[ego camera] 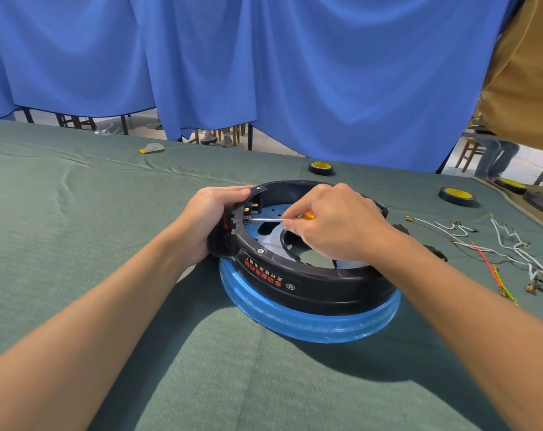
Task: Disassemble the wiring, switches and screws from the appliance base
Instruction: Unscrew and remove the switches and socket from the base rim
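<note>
The appliance base (310,287), a black ring over a blue rim, lies upside down on the green table cloth (77,228). My left hand (208,222) grips the ring's left side where the switch block (252,209) with metal terminals sits. My right hand (332,225) holds a screwdriver (267,218) with a yellow handle; its metal shaft points left, tip at the switch terminals. Loose white and red wires (500,253) lie on the cloth to the right of the base.
Two rolls of black and yellow tape (321,168) (457,196) lie behind the base. A white mask (153,148) rests at the far left edge. Blue curtains (264,73) hang behind the table. A person's legs (494,157) show at the right.
</note>
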